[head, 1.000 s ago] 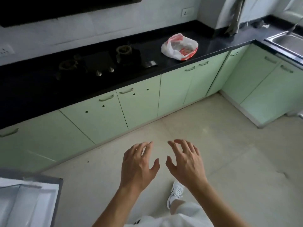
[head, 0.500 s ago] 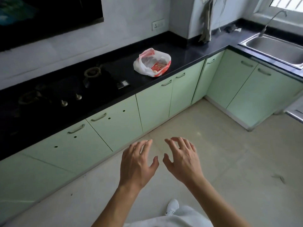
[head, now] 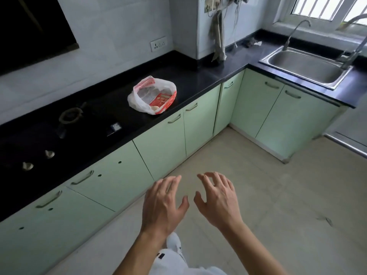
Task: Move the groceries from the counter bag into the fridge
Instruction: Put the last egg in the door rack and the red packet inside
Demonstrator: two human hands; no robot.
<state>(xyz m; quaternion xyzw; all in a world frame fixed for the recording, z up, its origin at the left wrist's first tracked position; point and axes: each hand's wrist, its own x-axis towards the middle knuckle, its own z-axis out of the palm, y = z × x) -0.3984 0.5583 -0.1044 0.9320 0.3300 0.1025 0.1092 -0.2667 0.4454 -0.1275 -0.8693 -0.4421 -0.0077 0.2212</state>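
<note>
A black stove [head: 65, 124] sits on the left part of the dark counter [head: 198, 80]. It has a round burner ring [head: 70, 115], and two shiny knobs [head: 49, 153] sit close to the counter's front edge.

To the right of the stove, a thin white and red plastic bag [head: 152, 95] lies on the counter, close to the front edge. Its mouth is open. Inside it is a red packet [head: 161, 99] and a small pale round thing [head: 155, 108] that is too small to name.

Light green cupboard doors [head: 162, 147] run under the counter.

Lower down, over the pale floor [head: 278, 195], the left hand [head: 162, 205] is held out with its back up. Its fingers are loose and spread, and it holds nothing. The right hand [head: 218, 201] is just beside it, not touching it. Its fingers are loose and a little bent, and it holds nothing too. Both hands are far from the bag. A white shoe [head: 174, 243] shows below them.

Further right, a grey cloth [head: 218, 42] hangs down the wall at the counter's back corner. On the far right, a metal sink [head: 305, 66] is set in the counter, with a bent tap [head: 294, 30] behind it.
</note>
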